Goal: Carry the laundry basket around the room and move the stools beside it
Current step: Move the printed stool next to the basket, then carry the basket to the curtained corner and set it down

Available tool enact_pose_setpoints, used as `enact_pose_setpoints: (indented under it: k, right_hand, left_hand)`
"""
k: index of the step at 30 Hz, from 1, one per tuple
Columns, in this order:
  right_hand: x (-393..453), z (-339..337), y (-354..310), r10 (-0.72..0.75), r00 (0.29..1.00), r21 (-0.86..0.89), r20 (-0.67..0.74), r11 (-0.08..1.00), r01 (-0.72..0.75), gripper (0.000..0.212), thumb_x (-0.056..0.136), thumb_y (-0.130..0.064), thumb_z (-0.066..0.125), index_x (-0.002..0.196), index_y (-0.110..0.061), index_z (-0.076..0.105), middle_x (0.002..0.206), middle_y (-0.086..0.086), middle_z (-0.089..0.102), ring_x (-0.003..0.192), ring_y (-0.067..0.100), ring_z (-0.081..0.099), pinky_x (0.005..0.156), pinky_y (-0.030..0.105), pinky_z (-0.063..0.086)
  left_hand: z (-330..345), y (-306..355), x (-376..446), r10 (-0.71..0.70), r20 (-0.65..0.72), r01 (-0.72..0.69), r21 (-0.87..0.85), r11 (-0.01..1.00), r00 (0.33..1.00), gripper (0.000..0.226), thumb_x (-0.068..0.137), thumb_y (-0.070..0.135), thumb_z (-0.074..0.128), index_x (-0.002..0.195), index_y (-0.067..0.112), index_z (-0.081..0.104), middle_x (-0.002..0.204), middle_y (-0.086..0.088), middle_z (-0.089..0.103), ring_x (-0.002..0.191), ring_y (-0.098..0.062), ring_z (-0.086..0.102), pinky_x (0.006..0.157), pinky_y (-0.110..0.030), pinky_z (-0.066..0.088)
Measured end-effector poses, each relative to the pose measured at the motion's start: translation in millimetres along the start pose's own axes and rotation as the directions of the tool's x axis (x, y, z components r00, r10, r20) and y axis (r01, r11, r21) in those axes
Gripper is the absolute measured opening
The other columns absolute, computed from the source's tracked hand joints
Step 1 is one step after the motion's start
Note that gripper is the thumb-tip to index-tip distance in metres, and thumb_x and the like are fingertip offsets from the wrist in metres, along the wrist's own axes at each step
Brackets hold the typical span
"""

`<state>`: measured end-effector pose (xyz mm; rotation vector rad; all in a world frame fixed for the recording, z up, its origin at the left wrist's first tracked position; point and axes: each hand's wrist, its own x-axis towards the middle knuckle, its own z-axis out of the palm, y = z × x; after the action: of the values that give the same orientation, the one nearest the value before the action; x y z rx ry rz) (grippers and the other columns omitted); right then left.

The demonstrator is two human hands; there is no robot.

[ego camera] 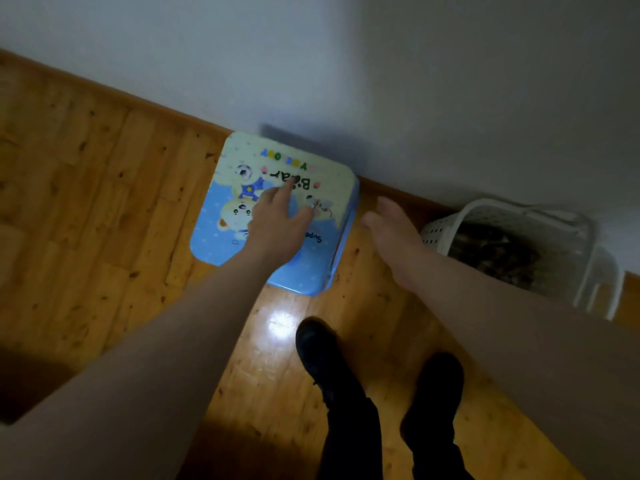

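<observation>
Two bare hands are out over a square blue-and-cream plastic stool with a cartoon bear print on its seat (pixel 273 209), which sits on the floor right against the wall. The left hand (pixel 277 220) is over the seat with its fingers spread loose, index stretched toward the far edge; whether it actually touches the top I can't tell, too blurry. The right hand (pixel 391 233) hangs just off the stool's right edge, fingers held together and flat, gripping nothing.

So the stool lies straight ahead and a bit left of the person, and the left hand is clearly the nearer one. Being square, it has no real long axis, but it's turned a little, one corner pointing back toward the dark shoes (pixel 332 358). My guess: grabbing it means one hand on each side edge.

The white perforated plastic laundry basket (pixel 519 244) with dark stuff inside stands to the right, also by the wall, near the stool but not touching it.

Floor is glossy knotty wood planks (pixel 104 202), with a plain pale wall (pixel 311 64) and a wooden skirting board. Pretty dim room.
</observation>
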<state>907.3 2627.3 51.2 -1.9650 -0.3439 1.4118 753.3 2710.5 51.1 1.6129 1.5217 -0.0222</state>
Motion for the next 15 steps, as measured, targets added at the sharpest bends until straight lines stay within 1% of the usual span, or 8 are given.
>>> enact_pose_setpoints:
  k: [1,3,4,5,7,10,12,15]
  right_hand:
    - [0,-18,1,-0.007,1.000,-0.018,-0.026,1.000,0.007,0.032,0.090,-0.016,0.051,0.118,-0.028,0.058,0.108,-0.011,0.058,0.095,-0.003,0.057,0.084,0.020,0.048]
    - [-1,-61,6,0.016,0.999,-0.066,-0.041,0.998,-0.019,0.030,0.091,-0.023,0.049,0.121,-0.022,0.053,0.118,-0.003,0.053,0.111,0.015,0.049,0.094,0.031,0.043]
    - [-2,-75,9,0.017,0.999,-0.090,-0.040,0.996,-0.021,0.020,0.092,-0.025,0.049,0.112,-0.026,0.050,0.115,-0.004,0.048,0.111,0.016,0.043,0.089,0.029,0.040]
    - [-7,-100,13,0.020,0.998,-0.098,-0.054,0.995,-0.025,0.019,0.094,-0.027,0.048,0.113,-0.029,0.049,0.113,-0.007,0.044,0.110,0.015,0.040,0.083,0.026,0.039]
    - [-18,-145,22,0.033,0.995,-0.087,-0.096,0.995,-0.041,0.029,0.097,-0.028,0.046,0.126,-0.028,0.047,0.123,-0.008,0.043,0.113,0.015,0.043,0.078,0.023,0.039]
    - [-42,-210,40,0.013,0.982,-0.050,-0.188,0.998,-0.023,0.053,0.099,-0.024,0.044,0.150,-0.024,0.034,0.142,-0.007,0.044,0.128,0.015,0.041,0.096,0.026,0.033]
    - [-57,-249,55,-0.017,0.968,-0.046,-0.252,0.999,0.006,0.052,0.099,-0.020,0.044,0.150,-0.021,0.036,0.150,-0.003,0.043,0.133,0.014,0.040,0.097,0.025,0.031]
    - [-71,-292,81,-0.037,0.922,-0.035,-0.386,0.999,0.025,0.048,0.098,-0.015,0.047,0.145,-0.018,0.043,0.143,0.001,0.050,0.129,0.015,0.045,0.094,0.022,0.032]
  left_hand:
    - [12,13,-6,0.015,0.021,-0.015,-0.022,1.000,1.000,0.060,0.093,0.030,0.049,0.150,0.026,0.033,0.152,-0.012,0.033,0.137,-0.031,0.033,0.112,-0.049,0.027]
    - [41,40,-15,0.039,0.057,-0.036,-0.042,0.998,0.998,0.057,0.093,0.029,0.047,0.149,0.027,0.036,0.151,-0.010,0.035,0.136,-0.029,0.035,0.112,-0.043,0.027]
    - [51,47,-18,0.048,0.066,-0.045,-0.047,0.998,0.997,0.056,0.093,0.028,0.046,0.148,0.025,0.036,0.152,-0.009,0.035,0.137,-0.027,0.035,0.111,-0.037,0.028]
    - [69,61,-23,0.072,0.081,-0.068,-0.045,0.997,0.994,0.055,0.094,0.027,0.045,0.148,0.023,0.037,0.151,-0.009,0.035,0.136,-0.027,0.035,0.105,-0.029,0.029]
    - [102,84,-33,0.103,0.110,-0.097,-0.051,0.994,0.989,0.054,0.094,0.026,0.043,0.147,0.020,0.039,0.150,-0.011,0.035,0.134,-0.027,0.037,0.095,-0.018,0.029]
    - [158,128,-54,0.086,0.218,-0.062,-0.114,0.992,0.972,0.055,0.093,0.030,0.043,0.148,0.023,0.037,0.154,-0.009,0.030,0.138,-0.028,0.033,0.107,-0.032,0.030]
    - [194,164,-72,0.087,0.308,-0.037,-0.164,0.986,0.947,0.055,0.091,0.035,0.041,0.145,0.025,0.041,0.152,-0.008,0.035,0.136,-0.028,0.036,0.105,-0.033,0.030]
    - [244,208,-98,0.066,0.430,0.036,-0.224,0.974,0.901,0.061,0.084,0.041,0.037,0.141,0.024,0.046,0.142,-0.009,0.049,0.126,-0.028,0.047,0.105,-0.043,0.038]
